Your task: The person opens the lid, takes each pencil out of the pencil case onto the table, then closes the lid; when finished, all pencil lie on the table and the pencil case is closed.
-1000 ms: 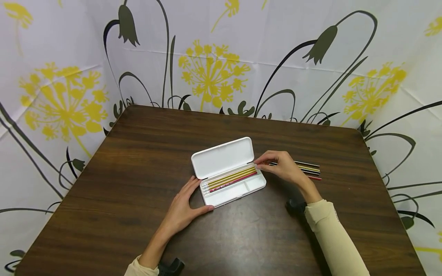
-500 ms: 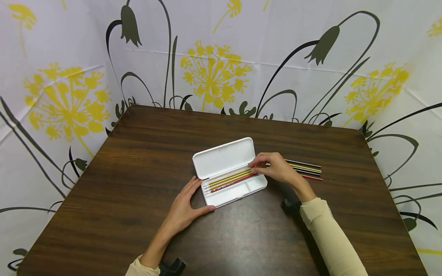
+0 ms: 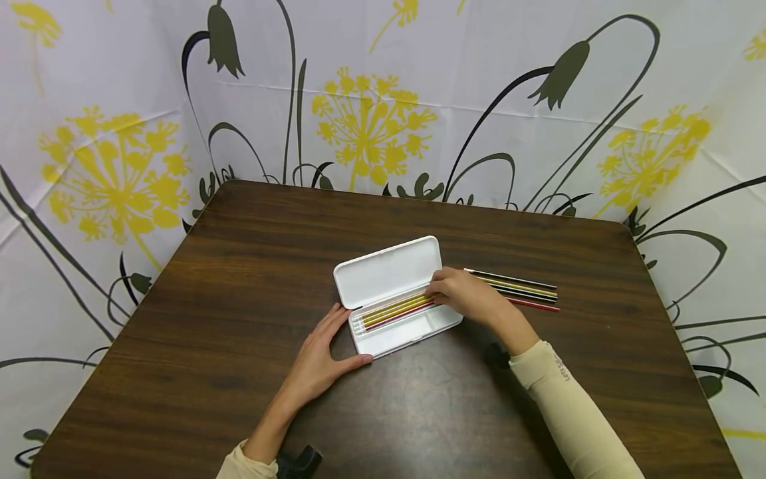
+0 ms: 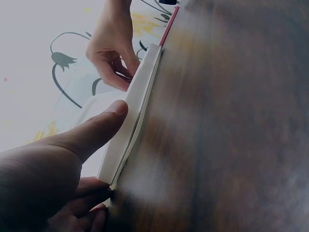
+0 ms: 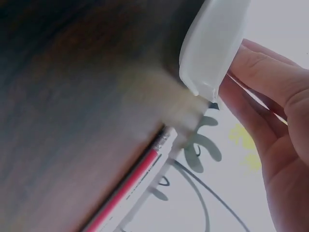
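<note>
A white pencil case [image 3: 395, 342] lies with its lid [image 3: 389, 271] raised. Gold and red pencils [image 3: 391, 311] lie side by side in its back compartment, their eraser ends to the left. My left hand [image 3: 320, 359] holds the case's left end, thumb along the front wall and fingers round the back corner, as the left wrist view shows. Over the pencils' right ends my right hand [image 3: 467, 293] reaches into the case with bent fingers. The case wall hides those fingertips in both wrist views, so I cannot tell whether they pinch a pencil.
Several loose pencils [image 3: 526, 287], black, gold and red, lie on the brown table [image 3: 239, 266] just right of the case. A red pencil [image 5: 140, 179] with a white eraser shows near the case in the right wrist view. A flowered curtain [image 3: 371, 53] hangs behind.
My right hand has moved left and over the pencils' right ends inside the case, uncovering more of the loose pencils. The left hand keeps its place.
</note>
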A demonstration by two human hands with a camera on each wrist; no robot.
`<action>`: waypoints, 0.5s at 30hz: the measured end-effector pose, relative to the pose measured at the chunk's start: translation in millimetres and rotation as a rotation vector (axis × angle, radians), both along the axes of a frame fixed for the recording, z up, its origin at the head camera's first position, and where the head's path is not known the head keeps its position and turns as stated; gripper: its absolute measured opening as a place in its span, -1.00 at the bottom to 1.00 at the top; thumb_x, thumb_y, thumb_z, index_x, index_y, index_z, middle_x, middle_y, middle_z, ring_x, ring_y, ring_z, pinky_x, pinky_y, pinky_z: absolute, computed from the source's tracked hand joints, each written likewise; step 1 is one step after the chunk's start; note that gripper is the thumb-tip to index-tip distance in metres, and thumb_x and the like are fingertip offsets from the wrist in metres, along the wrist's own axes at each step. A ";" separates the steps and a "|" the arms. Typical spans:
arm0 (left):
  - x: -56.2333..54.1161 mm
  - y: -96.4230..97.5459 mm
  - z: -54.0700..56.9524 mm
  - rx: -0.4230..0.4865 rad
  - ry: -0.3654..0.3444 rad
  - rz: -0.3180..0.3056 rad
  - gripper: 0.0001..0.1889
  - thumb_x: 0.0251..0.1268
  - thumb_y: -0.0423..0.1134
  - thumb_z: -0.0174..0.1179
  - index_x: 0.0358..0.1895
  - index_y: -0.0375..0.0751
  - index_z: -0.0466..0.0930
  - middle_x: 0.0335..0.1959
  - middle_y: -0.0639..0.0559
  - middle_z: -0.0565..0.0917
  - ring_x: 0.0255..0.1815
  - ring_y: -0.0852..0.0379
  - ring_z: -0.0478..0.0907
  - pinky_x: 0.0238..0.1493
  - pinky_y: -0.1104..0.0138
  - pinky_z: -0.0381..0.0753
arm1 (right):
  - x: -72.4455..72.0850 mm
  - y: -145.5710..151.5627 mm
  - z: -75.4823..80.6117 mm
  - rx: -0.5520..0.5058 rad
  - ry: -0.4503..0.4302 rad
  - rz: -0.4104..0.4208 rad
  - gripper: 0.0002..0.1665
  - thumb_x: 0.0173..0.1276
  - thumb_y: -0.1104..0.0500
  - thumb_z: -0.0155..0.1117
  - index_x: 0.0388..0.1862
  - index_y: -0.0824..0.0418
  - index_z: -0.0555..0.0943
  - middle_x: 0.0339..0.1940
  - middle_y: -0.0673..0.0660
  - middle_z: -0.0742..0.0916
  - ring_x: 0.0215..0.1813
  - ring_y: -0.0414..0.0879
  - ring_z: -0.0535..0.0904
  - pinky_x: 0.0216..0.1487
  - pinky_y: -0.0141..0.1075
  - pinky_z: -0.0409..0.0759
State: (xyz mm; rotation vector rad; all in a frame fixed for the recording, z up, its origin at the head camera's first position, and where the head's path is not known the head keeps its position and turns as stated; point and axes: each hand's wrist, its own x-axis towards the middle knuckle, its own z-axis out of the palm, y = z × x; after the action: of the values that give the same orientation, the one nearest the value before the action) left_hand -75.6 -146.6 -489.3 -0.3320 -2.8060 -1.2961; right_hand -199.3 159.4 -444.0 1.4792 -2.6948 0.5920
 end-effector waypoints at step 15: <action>0.6 0.1 -1.1 -0.008 0.070 -0.038 -0.14 0.02 0.04 0.50 0.40 -0.21 0.38 0.44 -0.09 0.33 0.51 -0.09 0.08 0.33 -0.17 0.17 | -0.4 3.1 -0.8 0.201 0.209 -0.031 -0.89 0.30 0.34 0.33 -0.23 0.18 0.63 -0.30 0.04 0.60 -0.18 -0.08 0.49 -0.17 -0.23 0.53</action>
State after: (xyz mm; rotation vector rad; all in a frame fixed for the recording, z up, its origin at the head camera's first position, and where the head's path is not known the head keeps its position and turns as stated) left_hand -75.0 -146.6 -490.4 -0.4248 -2.7604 -1.2555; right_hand -199.7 162.5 -444.7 1.4449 -2.6704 0.1573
